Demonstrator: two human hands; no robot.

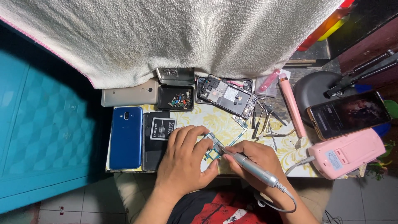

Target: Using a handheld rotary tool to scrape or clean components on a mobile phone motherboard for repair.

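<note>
Hands low centre over small patterned table (232, 124), yellow-and-white top. Left hand (184, 159) laid flat-ish, fingers curled down, fingertips (206, 143) pinning small circuit board (212, 148) to tabletop. Right hand (259, 159) wrapped shut around slim silver pen-shaped tool (253, 168), tip touching board from 4 o'clock; grey cable (286, 199) trailing off tool's rear toward 5 o'clock. Board just between both hands, near table's front edge. At 9 o'clock of left hand: black phone back with battery (162, 127), then blue phone (126, 137) face down, side by side. At 11 o'clock: gold phone (129, 96), partly under pale towel (186, 37) hanging across top. At 12 o'clock: black tray (176, 98) of small coloured parts, beside opened phone chassis (226, 95). At 1 o'clock of right hand: tweezers and screwdrivers (267, 120) in loose heap, pink pen-like tool (292, 105). At 3 o'clock: pink boxy device (348, 154), phone with lit screen (348, 114) above it. Teal cabinet (41, 124) far 9 o'clock
</note>
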